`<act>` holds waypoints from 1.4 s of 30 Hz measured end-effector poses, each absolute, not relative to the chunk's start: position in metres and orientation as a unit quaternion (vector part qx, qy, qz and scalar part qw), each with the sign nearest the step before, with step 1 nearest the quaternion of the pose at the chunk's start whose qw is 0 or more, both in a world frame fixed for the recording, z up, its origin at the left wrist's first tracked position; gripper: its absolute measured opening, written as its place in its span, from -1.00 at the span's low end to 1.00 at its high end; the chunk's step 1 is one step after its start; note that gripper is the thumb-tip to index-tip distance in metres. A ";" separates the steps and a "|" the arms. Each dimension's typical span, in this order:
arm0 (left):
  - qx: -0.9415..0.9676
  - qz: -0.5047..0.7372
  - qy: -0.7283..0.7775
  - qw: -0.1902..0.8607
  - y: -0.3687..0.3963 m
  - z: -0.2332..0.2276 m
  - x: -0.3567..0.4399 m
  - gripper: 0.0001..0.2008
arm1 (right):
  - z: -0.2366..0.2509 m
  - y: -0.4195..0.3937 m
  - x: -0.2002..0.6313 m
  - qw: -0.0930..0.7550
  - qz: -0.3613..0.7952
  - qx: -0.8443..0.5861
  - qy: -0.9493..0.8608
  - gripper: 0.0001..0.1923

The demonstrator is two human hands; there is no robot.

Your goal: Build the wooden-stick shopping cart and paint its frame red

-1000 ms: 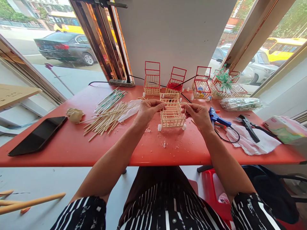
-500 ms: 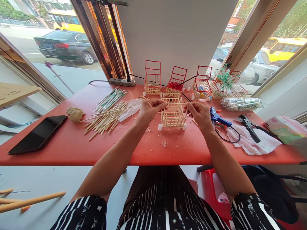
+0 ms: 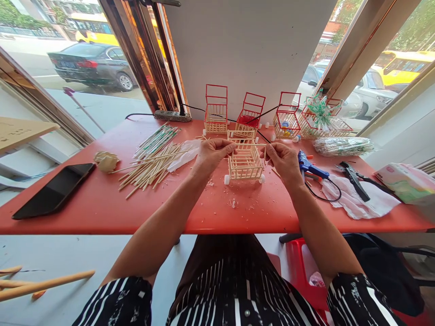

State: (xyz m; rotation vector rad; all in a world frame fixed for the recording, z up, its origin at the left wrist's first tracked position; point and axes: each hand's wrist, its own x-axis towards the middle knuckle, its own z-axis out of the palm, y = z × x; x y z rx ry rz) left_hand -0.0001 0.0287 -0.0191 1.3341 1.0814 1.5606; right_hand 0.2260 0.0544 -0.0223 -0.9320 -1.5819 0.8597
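Observation:
A small cart made of pale wooden sticks (image 3: 245, 172) stands on white wheels in the middle of the red table (image 3: 163, 213). Above its basket a thin wooden stick (image 3: 250, 145) runs level from hand to hand. My left hand (image 3: 217, 151) pinches the stick's left end, thumb and forefinger pressed together. At the right end my right hand (image 3: 280, 156) is closed in a pinch; a short upright piece shows by its fingertips. Whether the fingers touch the cart, I cannot tell.
Loose sticks (image 3: 152, 170) and wrapped sticks (image 3: 158, 140) lie left, near a black tablet (image 3: 54, 190). A blue glue gun (image 3: 312, 167), its cord, and black pliers (image 3: 353, 179) on a cloth lie right. Behind stand several finished carts with red handles (image 3: 216, 108). Wood scraps litter the front.
Both hands keep nearly the same place and grip. The stick between them looks slightly raised and more level at its right end; the cart has not visibly moved.

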 end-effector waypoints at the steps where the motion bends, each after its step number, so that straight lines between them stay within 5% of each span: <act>1: 0.527 0.617 0.426 0.400 0.028 -0.019 0.000 -0.66 | -0.022 0.054 0.226 0.530 0.360 -0.390 -0.662 -0.42; 20: 0.542 0.614 0.428 0.382 0.028 -0.020 0.002 -0.67 | -0.024 0.053 0.225 0.526 0.366 -0.390 -0.661 -0.43; 30: 0.528 0.591 0.418 0.443 0.032 -0.019 -0.003 -0.45 | -0.020 0.053 0.226 0.548 0.374 -0.383 -0.642 -0.41; 42: 0.546 0.607 0.432 0.383 0.030 -0.018 -0.002 -0.67 | -0.021 0.051 0.223 0.527 0.402 -0.397 -0.635 -0.31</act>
